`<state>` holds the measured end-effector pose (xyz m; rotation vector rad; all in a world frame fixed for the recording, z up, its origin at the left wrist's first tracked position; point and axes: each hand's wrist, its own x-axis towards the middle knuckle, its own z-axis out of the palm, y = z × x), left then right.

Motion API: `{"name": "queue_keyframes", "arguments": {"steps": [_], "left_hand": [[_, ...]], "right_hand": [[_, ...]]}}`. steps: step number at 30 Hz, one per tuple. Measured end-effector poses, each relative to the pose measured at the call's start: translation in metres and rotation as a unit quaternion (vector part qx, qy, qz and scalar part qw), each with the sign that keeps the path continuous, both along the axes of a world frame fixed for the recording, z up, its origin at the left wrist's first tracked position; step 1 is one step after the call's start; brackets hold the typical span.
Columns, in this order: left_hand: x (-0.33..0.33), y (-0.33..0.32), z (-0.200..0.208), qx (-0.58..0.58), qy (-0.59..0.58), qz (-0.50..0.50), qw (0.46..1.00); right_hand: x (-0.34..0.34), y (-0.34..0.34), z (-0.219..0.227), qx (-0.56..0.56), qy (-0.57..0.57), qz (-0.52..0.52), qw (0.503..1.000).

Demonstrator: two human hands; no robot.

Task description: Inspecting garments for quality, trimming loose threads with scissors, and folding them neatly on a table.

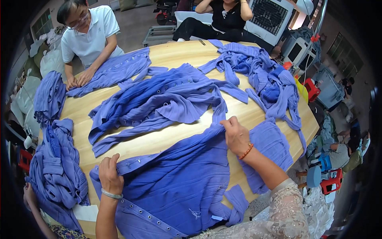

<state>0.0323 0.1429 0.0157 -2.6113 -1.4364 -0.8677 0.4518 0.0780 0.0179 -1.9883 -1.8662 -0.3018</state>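
A blue-violet pleated shirt (171,187) lies spread on the table before me, its darker inside facing up. My left hand (110,175), with a pale bangle at the wrist, is closed on one end of its front band. At the other end, near the collar, my right hand (235,136) pinches the same band between thumb and fingers. Small metal snaps show along the edge between my hands. The other front band (151,217), dotted with metal rings, runs toward the lower edge. A loose white thread (195,214) lies on the cloth.
More blue-violet shirts (159,99) lie on the wooden table (163,59), with heaps (59,159) at left and right (270,75). Across from me, a person in a white shirt (91,36) handles another. Someone else's hand (30,197) touches the left heap. Another person (223,20) sits behind.
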Motion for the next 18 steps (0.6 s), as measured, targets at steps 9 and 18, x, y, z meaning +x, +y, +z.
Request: {"name": "queue_keyframes", "arguments": {"steps": [9,18], "left_hand": [[-0.011,-0.062,-0.019,-0.066,0.084,0.001,0.994],[0.044,-0.121,-0.057,-0.196,0.087,0.084,0.973]], "right_hand": [[-0.016,-0.038,-0.01,-0.003,0.057,0.169,0.984],[-0.084,-0.064,-0.069,-0.032,0.08,0.236,0.968]]}}
